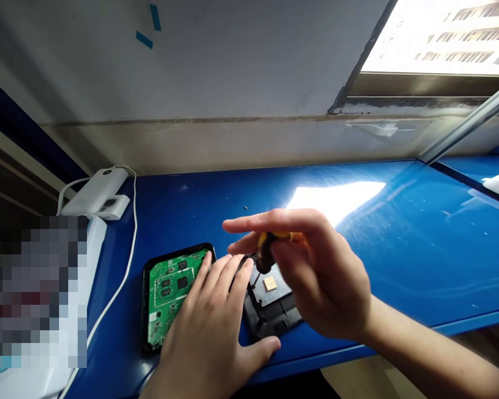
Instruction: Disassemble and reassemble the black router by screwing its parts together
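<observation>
My right hand (328, 277) grips a short screwdriver (266, 252) with a yellow and black handle, its shaft pointing down. The screwdriver's tip is near the left edge of a metal plate (276, 291) that bears a small beige pad (270, 284). This plate sits in a black plastic cover (270, 321), partly hidden by my hands. With fingers stretched out, my left hand (212, 310) spans from a green circuit board (166, 299) to the cover's upper left edge. The board lies in a black casing (145, 310); my left hand hides its right side.
A small screw (245, 208) lies on the blue table (191, 205) beyond my hands. At the left stand white devices (97, 191) with a white cable (130, 260) running toward me. A metal post (469, 122) rises at the right, and a wall (233, 72) closes the back.
</observation>
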Available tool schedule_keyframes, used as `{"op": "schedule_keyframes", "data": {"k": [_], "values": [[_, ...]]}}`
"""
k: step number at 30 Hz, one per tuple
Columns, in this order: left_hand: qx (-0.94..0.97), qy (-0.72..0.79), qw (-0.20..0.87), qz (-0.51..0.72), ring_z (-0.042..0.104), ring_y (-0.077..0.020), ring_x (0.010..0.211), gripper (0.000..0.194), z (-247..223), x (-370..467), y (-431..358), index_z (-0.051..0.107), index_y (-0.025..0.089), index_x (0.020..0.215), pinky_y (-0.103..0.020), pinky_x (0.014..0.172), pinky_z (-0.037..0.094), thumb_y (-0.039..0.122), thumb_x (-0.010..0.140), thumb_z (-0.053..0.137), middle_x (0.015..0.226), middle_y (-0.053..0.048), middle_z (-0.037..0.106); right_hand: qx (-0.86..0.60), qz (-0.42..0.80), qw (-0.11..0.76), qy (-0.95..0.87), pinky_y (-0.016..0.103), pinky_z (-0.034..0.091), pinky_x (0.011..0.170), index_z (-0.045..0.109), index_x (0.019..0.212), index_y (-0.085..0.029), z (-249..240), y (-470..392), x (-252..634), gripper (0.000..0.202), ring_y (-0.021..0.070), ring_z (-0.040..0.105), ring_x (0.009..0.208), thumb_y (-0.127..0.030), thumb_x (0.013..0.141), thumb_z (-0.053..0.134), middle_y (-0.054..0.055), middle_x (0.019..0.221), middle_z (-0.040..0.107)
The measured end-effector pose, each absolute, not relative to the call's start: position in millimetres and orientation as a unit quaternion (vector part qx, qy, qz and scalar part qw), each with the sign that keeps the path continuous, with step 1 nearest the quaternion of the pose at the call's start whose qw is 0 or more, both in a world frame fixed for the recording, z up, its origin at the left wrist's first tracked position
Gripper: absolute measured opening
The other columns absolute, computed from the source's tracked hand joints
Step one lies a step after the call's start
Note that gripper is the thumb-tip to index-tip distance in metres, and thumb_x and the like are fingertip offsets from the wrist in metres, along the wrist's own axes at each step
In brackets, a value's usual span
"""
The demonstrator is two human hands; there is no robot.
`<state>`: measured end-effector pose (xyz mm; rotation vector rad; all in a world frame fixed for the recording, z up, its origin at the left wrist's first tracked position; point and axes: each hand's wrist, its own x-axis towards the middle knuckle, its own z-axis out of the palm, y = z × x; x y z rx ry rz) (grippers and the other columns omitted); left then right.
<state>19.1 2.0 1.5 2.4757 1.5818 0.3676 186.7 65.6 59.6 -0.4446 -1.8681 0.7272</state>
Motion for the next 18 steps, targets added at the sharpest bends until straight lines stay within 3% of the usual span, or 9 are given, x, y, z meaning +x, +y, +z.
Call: {"op": "schedule_keyframes", "data": {"k": [3, 6, 10, 14, 18], "values": [[0.822, 0.546, 0.11, 0.124, 0.05, -0.0428, 0.145, 0.088, 7, 23, 4, 0.052, 0.014, 0.148, -0.067, 0.118, 0.04, 0.056, 0.076, 0.079, 0.154, -0.019, 0.058, -0.167, 0.27, 0.546, -0.776, 0.032, 0.067, 0.075, 0.064, 0.115, -0.02, 60, 66, 188, 0.014, 0.0183, 0.078, 0.09, -0.026, 0.104, 0.058, 0.011, 0.112, 0.074], [0.817, 0.551, 0.118, 0.124, 0.05, -0.0425, 0.144, 0.085, 11, 24, 4, 0.052, 0.016, 0.149, -0.066, 0.114, 0.046, 0.055, 0.077, 0.078, 0.156, -0.018, 0.056, -0.202, 0.175, 0.575, -0.773, 0.027, 0.061, 0.061, 0.073, 0.1, -0.019, 63, 66, 187, 0.018, 0.0143, 0.069, 0.075, -0.026, 0.087, 0.083, 0.004, 0.09, 0.066], [0.822, 0.543, 0.109, 0.129, 0.048, -0.0427, 0.146, 0.084, 11, 23, 3, 0.055, 0.015, 0.146, -0.067, 0.117, 0.042, 0.052, 0.075, 0.08, 0.155, -0.019, 0.056, -0.209, 0.212, 0.566, -0.769, 0.028, 0.067, 0.069, 0.071, 0.119, -0.022, 64, 62, 186, 0.024, 0.0156, 0.075, 0.084, -0.011, 0.099, 0.064, 0.006, 0.1, 0.074], [0.83, 0.532, 0.107, 0.132, 0.051, -0.0418, 0.144, 0.084, 9, 22, 2, 0.055, 0.012, 0.146, -0.067, 0.122, 0.035, 0.054, 0.077, 0.08, 0.153, -0.02, 0.059, -0.209, 0.254, 0.554, -0.765, 0.035, 0.07, 0.081, 0.067, 0.123, -0.022, 62, 58, 185, 0.027, 0.0194, 0.078, 0.1, -0.013, 0.105, 0.048, 0.01, 0.117, 0.077], [0.828, 0.535, 0.11, 0.126, 0.052, -0.0451, 0.143, 0.086, 13, 22, 3, 0.054, 0.008, 0.148, -0.07, 0.117, 0.04, 0.055, 0.079, 0.077, 0.152, -0.023, 0.058, -0.207, 0.205, 0.575, -0.765, 0.032, 0.067, 0.071, 0.073, 0.109, -0.022, 64, 61, 184, 0.017, 0.0181, 0.074, 0.087, -0.021, 0.092, 0.077, 0.006, 0.098, 0.073]]}}
